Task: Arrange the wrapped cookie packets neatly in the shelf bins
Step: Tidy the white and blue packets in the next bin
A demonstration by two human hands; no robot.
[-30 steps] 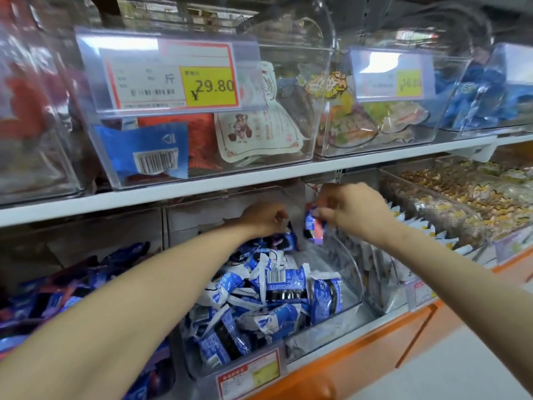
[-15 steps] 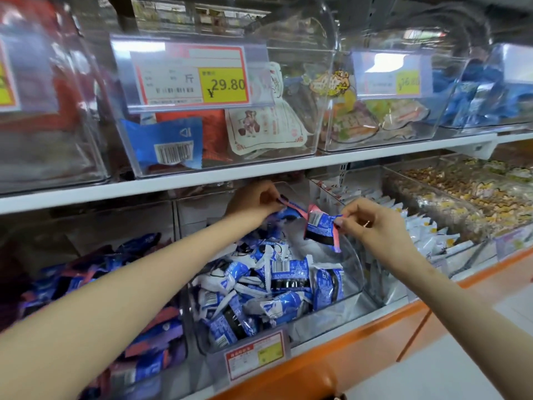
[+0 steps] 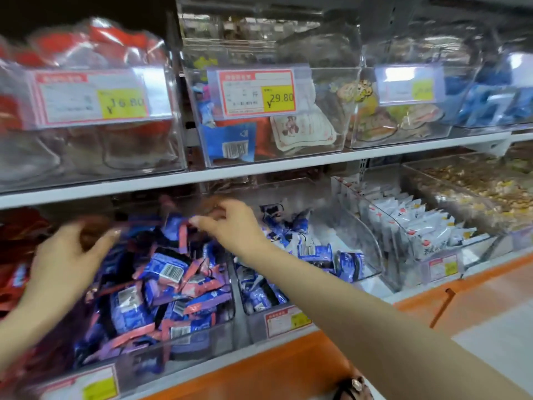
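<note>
Red packets (image 3: 17,272): far left of the lower shelf, blurred.
Left hand (image 3: 66,255): raised over the left edge of the blue-and-pink heap; fingers curled inward, thumb pointing right; too blurred to tell whether anything is held.
Left bin (image 3: 202,339): clear, on the lower shelf, heaped with blue-and-pink cookie packets (image 3: 164,272) lying at all angles, several barcode-up.
Held packet (image 3: 176,222): blue with a pink edge, above the back of that heap, gripped at its right end.
Right hand (image 3: 233,226): stretched across from the right, thumb and forefinger pinching the held packet, other fingers curled behind.
Middle bin (image 3: 366,243): just beside the left bin; blue-and-white packets (image 3: 314,252) loose, piled toward its left and back.
White packets (image 3: 418,226): further right, standing in rows.
Price tags: 16.80 (image 3: 92,96) and 29.80 (image 3: 256,92) on the upper bins.
</note>
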